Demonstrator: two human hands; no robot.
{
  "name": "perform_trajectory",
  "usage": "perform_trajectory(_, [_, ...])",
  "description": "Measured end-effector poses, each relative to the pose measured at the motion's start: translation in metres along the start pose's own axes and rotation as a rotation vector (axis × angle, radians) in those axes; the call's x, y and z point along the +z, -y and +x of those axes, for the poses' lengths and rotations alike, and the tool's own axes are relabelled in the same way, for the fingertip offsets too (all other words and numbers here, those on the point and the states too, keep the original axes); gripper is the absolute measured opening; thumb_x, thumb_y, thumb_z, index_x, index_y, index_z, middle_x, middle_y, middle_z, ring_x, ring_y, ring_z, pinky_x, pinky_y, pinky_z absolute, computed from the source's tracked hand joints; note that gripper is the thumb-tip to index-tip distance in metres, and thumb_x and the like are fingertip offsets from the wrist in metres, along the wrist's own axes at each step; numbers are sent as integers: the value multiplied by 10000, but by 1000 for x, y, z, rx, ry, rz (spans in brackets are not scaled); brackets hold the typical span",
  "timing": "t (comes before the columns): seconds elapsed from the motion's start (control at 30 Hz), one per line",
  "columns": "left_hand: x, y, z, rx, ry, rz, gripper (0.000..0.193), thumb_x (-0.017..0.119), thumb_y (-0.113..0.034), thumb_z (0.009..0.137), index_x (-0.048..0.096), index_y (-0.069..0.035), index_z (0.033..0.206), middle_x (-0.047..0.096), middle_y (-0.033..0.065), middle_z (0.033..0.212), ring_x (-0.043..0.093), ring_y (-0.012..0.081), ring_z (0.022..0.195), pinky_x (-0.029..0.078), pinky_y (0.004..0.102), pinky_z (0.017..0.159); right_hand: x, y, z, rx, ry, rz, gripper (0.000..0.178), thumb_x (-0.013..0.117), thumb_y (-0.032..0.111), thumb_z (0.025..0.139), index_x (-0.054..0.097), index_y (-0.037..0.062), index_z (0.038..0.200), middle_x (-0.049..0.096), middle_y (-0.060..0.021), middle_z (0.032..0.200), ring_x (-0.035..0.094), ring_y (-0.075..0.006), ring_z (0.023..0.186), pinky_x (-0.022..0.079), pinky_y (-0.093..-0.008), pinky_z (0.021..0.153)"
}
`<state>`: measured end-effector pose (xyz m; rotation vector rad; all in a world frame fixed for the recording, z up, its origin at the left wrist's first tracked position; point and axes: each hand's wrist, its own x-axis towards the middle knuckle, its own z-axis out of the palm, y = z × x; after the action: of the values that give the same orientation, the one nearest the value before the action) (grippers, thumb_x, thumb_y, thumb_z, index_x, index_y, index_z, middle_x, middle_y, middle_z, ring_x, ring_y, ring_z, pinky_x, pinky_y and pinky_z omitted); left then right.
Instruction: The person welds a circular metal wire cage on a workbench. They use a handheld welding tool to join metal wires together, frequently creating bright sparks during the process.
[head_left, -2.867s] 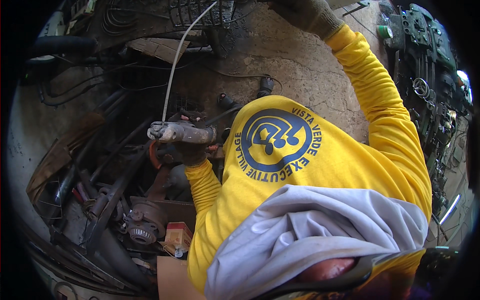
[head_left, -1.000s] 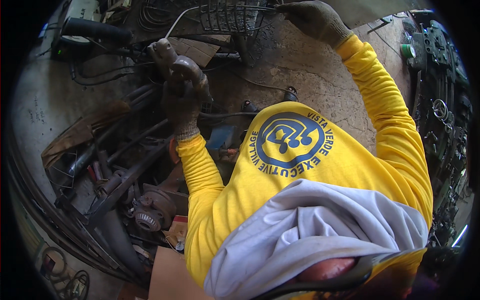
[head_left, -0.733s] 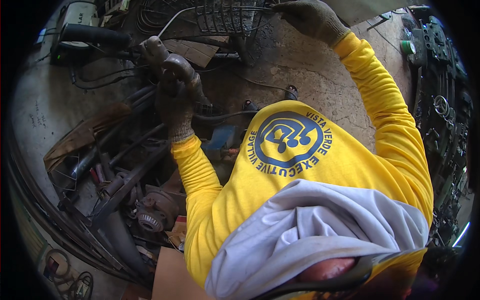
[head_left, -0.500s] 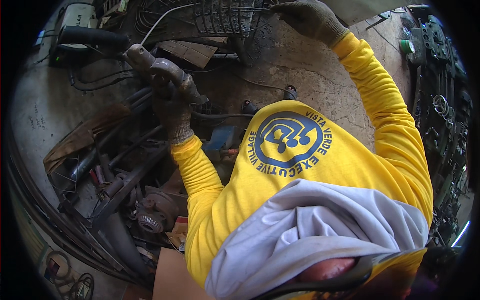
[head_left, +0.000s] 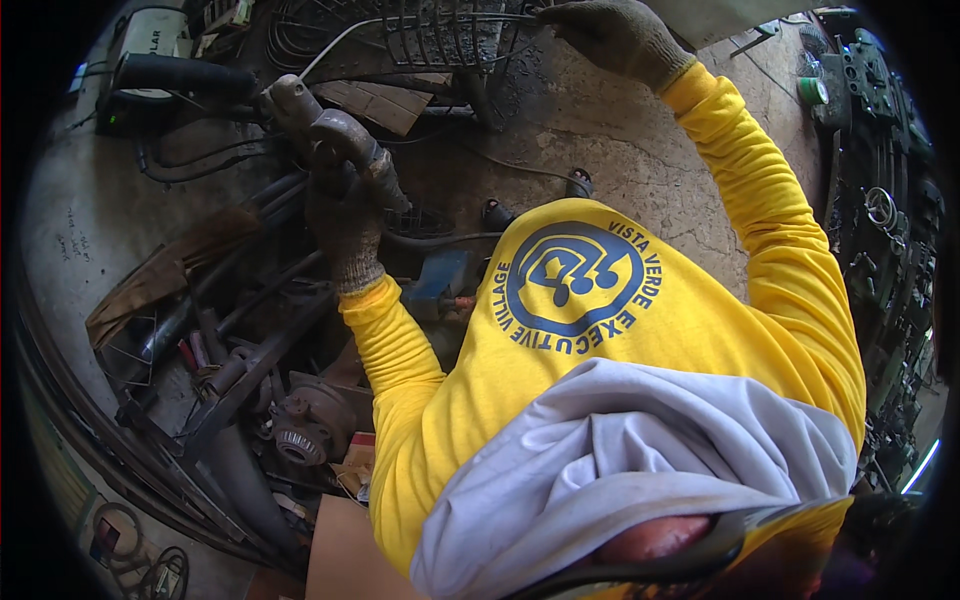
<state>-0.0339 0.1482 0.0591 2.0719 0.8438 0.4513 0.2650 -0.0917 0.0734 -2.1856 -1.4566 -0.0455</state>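
Observation:
My left hand [head_left: 345, 225], in a dark work glove, is closed round a grey welding electrode holder [head_left: 345, 135]. From the holder's far end a pale, bent welding rod [head_left: 335, 47] runs up and right to a dark wire rack [head_left: 445, 35]. My right hand [head_left: 615, 35], in a brownish knit glove, is at the top edge beside the rack's right end. Its fingers are pressed together at the end of a thin wire or rod; what lies between the fingertips is hidden.
A black cylinder [head_left: 185, 75] lies by a white box [head_left: 150, 40] at upper left. Metal bars, a rusty round machine part [head_left: 310, 420] and a brown cloth [head_left: 170, 270] crowd the left. Dark metal parts [head_left: 885, 220] line the right. A cable [head_left: 440, 240] crosses near my feet.
The electrode holder in my left hand has turned slightly, its far end shifting a little up and right. The rod has shifted with it. My right hand has barely moved.

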Motion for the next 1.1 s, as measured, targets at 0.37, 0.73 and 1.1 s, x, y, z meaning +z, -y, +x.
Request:
perform_trajectory(0.37, [-5,0,6,74,72,117,499,638,-318,956,552,-39,1360,638,209,1271,623,360,1160,481,400,956,4,-7,1,1,12,-38,230,713,236,841,769,199,1061,723,-138,834,695,-335,725,565,-420,670])
perform_trajectory(0.73, [-10,-4,23,-25,23,61,464,740,-209,857,615,-33,1268,704,125,1142,671,229,1047,492,332,906,1,-6,3,7,38,-21,238,719,212,828,769,184,1060,721,-135,818,692,-336,705,565,-417,660])
perform_trajectory(1.1, [-17,-9,40,73,76,242,367,700,-203,877,624,-2,1174,709,150,1095,685,264,1017,498,353,888,1,-4,4,-37,2,-42,225,711,217,847,769,182,1062,723,-142,833,697,-341,724,567,-425,668])
